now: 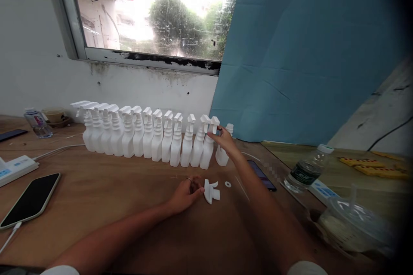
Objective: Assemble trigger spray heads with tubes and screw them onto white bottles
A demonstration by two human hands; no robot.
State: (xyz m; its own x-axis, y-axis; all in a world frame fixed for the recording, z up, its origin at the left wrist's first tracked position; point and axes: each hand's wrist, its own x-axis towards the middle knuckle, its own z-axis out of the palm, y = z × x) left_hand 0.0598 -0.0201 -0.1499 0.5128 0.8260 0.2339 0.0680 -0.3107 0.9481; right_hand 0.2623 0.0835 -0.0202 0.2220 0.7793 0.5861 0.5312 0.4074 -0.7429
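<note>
Several white spray bottles (157, 141) stand upright in a row near the wall, each topped with a trigger head. My right hand (224, 139) is at the row's right end, its thumb and fingers closed round the neck of the last bottle (207, 154). Just behind that hand stands a white bottle (222, 156) without a trigger head. My left hand (187, 194) rests on the table with curled fingers, its thumb beside a loose white trigger head (211, 192); whether it touches is unclear. A small white ring (228, 184) lies to the right of the trigger head.
Phones (30, 200) (262, 175) lie on both sides of the brown table (129, 193). Power strips (19, 169) and cables are at left and right. A water bottle (306, 169) and a lidded cup (353, 223) stand right; another bottle (38, 123) stands far left.
</note>
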